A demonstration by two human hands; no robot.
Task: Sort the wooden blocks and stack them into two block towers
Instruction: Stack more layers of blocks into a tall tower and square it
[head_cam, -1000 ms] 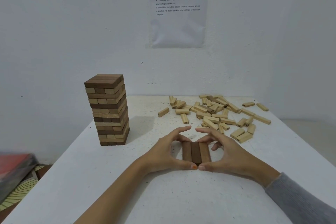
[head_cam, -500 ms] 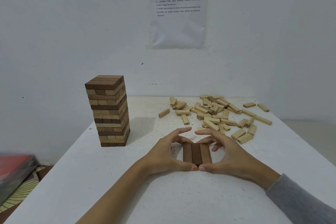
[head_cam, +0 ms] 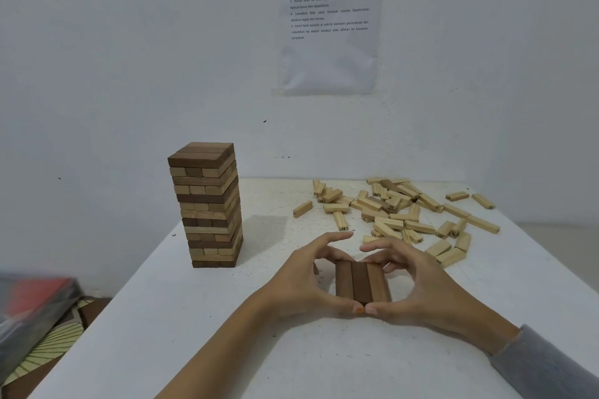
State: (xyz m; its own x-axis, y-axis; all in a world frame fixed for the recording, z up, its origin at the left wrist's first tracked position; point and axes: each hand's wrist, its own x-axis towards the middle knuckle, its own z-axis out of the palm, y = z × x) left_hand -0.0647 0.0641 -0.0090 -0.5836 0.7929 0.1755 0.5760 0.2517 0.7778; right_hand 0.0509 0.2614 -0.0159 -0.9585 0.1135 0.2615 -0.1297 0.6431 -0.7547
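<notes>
Three dark brown blocks lie side by side flat on the white table, forming one layer. My left hand and my right hand curl around this layer from either side. Both thumbs touch at its near edge, and the fingers curve over its far end. A tall block tower of mixed dark and light layers stands at the left back. A pile of light wooden blocks lies scattered at the back right.
A printed paper sheet hangs on the white wall behind the table. Left of the table, on the floor, lie a blurred red and grey object and a patterned mat. The table's right edge runs diagonally.
Both hands stay cupped around the three dark blocks; the view has shifted only slightly.
</notes>
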